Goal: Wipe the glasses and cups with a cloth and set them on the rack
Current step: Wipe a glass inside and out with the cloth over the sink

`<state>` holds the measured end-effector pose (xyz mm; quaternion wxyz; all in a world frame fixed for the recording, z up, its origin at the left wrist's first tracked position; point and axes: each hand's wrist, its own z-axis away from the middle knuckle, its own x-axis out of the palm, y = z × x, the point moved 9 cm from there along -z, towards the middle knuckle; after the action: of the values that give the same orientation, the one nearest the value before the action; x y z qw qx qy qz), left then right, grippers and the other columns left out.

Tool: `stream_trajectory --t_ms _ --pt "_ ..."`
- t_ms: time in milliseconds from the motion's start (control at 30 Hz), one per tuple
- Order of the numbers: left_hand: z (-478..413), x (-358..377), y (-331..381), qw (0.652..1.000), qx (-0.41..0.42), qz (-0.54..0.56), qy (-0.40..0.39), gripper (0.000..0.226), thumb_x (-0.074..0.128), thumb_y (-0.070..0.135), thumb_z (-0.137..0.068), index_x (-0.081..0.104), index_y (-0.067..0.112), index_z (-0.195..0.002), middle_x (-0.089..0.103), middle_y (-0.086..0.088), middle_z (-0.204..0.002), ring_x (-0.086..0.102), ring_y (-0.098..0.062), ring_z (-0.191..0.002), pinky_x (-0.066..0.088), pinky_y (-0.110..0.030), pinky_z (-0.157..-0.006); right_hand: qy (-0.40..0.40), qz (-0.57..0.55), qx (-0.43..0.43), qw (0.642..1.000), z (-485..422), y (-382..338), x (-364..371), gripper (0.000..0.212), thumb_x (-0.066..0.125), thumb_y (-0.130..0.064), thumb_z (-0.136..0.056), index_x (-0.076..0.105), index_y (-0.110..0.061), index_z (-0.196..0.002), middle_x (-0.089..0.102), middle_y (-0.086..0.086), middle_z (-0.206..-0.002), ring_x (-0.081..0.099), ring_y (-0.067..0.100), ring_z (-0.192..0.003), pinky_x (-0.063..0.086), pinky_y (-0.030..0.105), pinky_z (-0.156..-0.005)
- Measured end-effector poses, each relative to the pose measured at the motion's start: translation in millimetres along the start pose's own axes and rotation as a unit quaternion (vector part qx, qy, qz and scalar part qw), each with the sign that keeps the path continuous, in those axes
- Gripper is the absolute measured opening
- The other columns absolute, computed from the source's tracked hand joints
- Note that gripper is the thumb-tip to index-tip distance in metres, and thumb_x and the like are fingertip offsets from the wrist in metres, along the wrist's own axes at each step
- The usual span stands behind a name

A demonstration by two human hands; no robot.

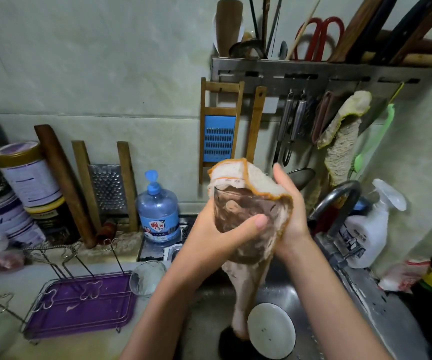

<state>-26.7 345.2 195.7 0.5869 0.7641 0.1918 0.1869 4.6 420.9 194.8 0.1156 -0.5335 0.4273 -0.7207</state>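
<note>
Glass [243, 214] is held up over the sink [300, 297], left hand [220, 235] wrapped round its body, thumb across the front. Right hand [293, 222] clasps the cloth [246, 178] to its 3 o'clock side — tail hanging down. Likely light, rigid, breakable, slick if wet — grip the body, not the rim. Rack [80, 307] at 8 o'clock.

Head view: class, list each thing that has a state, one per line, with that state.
clear drinking glass, held above the sink, wrapped in cloth
white orange-edged cloth, draped over the glass rim, tail hanging
wire rack on purple tray, visible pegs bare
curved metal tap, no water running
</note>
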Motion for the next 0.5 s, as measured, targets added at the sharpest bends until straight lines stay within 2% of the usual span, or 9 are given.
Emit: stream_trajectory --t_ms 67,133,233,267,333,367,433,500 --pt "2 2 -2 0.999 -0.012 0.009 -0.039 0.056 0.073 0.037 -0.066 0.062 0.016 -0.116 0.074 0.006 -0.107 0.069 -0.012 -0.104 0.053 -0.021 -0.082 -0.025 0.014 0.019 0.999 0 -2 4 0.062 0.041 -0.052 -0.086 0.077 -0.002 -0.091 0.072 0.019 -0.094 0.071 0.028 -0.083 0.058 0.038 -0.078" --pt "3 -4 -4 0.999 -0.019 0.022 -0.034 0.061 0.072 0.043 -0.061 0.063 0.017 -0.115 0.074 0.004 -0.107 0.069 -0.013 -0.103 0.053 -0.022 -0.081 -0.032 0.016 0.007 0.999 2 -1 8 0.060 0.044 -0.049 -0.083 0.073 0.001 -0.100 0.070 0.021 -0.101 0.070 0.030 -0.088 0.055 0.041 -0.084" --pt "1 -9 -2 1.000 -0.001 0.005 0.020 0.059 0.075 0.041 -0.057 0.063 0.016 -0.109 0.076 0.008 -0.097 0.071 -0.007 -0.094 0.053 -0.018 -0.075 -0.010 -0.027 -0.034 0.999 5 4 7 0.058 0.047 -0.047 -0.078 0.073 0.000 -0.100 0.070 0.020 -0.102 0.069 0.030 -0.091 0.054 0.041 -0.087" --pt "1 -13 -1 0.999 0.011 -0.007 0.050 0.059 0.076 0.041 -0.055 0.063 0.017 -0.108 0.076 0.009 -0.095 0.071 -0.006 -0.092 0.053 -0.018 -0.075 0.001 -0.027 -0.053 0.998 5 5 5 0.056 0.049 -0.048 -0.079 0.074 -0.003 -0.102 0.070 0.019 -0.105 0.068 0.031 -0.096 0.051 0.045 -0.093" --pt "-2 -23 -3 0.992 0.021 -0.024 0.119 0.064 0.077 0.045 -0.052 0.062 0.016 -0.108 0.076 0.005 -0.098 0.071 -0.008 -0.092 0.055 -0.024 -0.079 0.032 0.027 -0.117 0.992 10 2 -1 0.049 0.051 -0.047 -0.087 0.073 -0.008 -0.107 0.069 0.017 -0.112 0.064 0.030 -0.109 0.045 0.050 -0.103" --pt "-3 -28 -5 0.989 0.018 -0.025 0.148 0.069 0.076 0.049 -0.051 0.062 0.015 -0.110 0.075 0.001 -0.100 0.071 -0.010 -0.094 0.056 -0.029 -0.083 0.038 0.066 -0.162 0.984 16 -2 1 0.047 0.045 -0.044 -0.090 0.071 -0.009 -0.107 0.071 0.012 -0.110 0.064 0.026 -0.110 0.046 0.045 -0.103" --pt "-6 -33 -9 0.985 -0.001 -0.019 0.171 0.078 0.073 0.054 -0.051 0.062 0.012 -0.116 0.074 -0.002 -0.105 0.070 -0.014 -0.098 0.056 -0.034 -0.089 0.011 0.169 -0.255 0.952 31 -5 14 0.042 0.035 -0.032 -0.095 0.061 -0.011 -0.119 0.070 -0.001 -0.112 0.062 0.010 -0.112 0.046 0.026 -0.098" --pt "-7 -31 -10 0.986 -0.016 -0.031 0.165 0.077 0.070 0.058 -0.054 0.064 0.014 -0.116 0.074 0.000 -0.105 0.069 -0.012 -0.099 0.055 -0.036 -0.091 -0.002 0.268 -0.316 0.910 43 0 22 0.041 0.032 -0.028 -0.098 0.048 -0.014 -0.133 0.061 -0.012 -0.125 0.052 -0.003 -0.121 0.038 0.011 -0.098"
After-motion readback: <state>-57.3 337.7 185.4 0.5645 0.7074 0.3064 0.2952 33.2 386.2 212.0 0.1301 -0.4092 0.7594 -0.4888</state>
